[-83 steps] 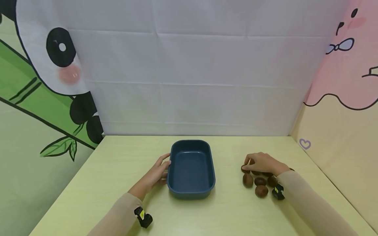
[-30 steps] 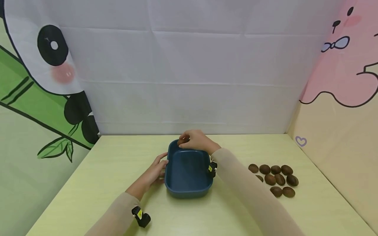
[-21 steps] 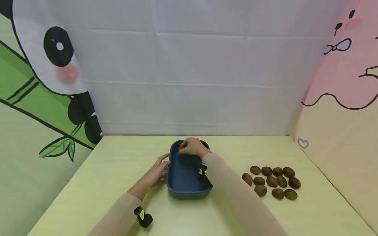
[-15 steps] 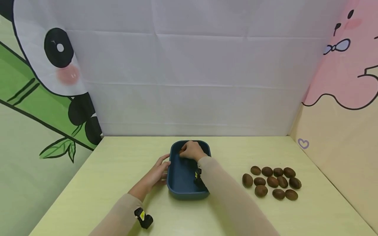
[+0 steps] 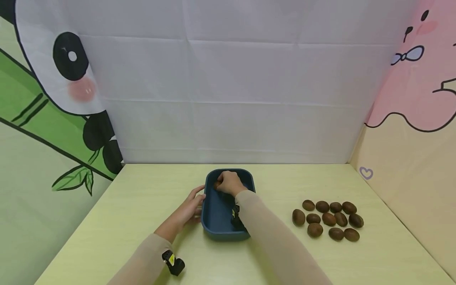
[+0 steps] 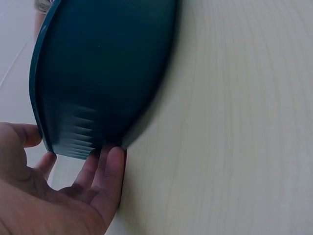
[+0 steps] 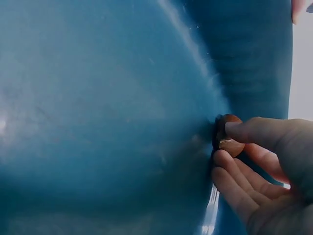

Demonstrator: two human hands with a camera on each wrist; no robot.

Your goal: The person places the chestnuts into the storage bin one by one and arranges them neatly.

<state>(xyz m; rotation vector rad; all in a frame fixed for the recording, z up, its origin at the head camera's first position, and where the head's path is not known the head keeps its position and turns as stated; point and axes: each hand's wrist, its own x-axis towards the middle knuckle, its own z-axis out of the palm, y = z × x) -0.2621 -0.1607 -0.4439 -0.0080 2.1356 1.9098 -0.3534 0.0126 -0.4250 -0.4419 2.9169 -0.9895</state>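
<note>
In the head view my right hand (image 5: pixel 230 183) reaches into the far left part of a deep blue rectangular box (image 5: pixel 218 233). Thumb and fingers pinch a brown chestnut (image 7: pixel 234 139), which the right wrist view shows low down by the box's ribbed end wall. My left hand (image 5: pixel 187 211) rests against the outside of the box's left wall. Its fingertips (image 6: pixel 115 161) touch that wall in the left wrist view, spread and only slightly bent. Most of the held chestnut is hidden by the hand in the head view.
Several more chestnuts (image 5: pixel 329 219) lie in loose rows on the pale yellow table (image 5: pixel 278 253), right of the box. Behind the table hangs a white cloth (image 5: pixel 242 99). Printed panels stand at both sides, and each wrist carries a small black camera (image 5: pixel 173 263).
My right hand has moved left from the chestnut group, over the box's far rim and down inside it, carrying one chestnut. My left hand has stayed at the box's left side.
</note>
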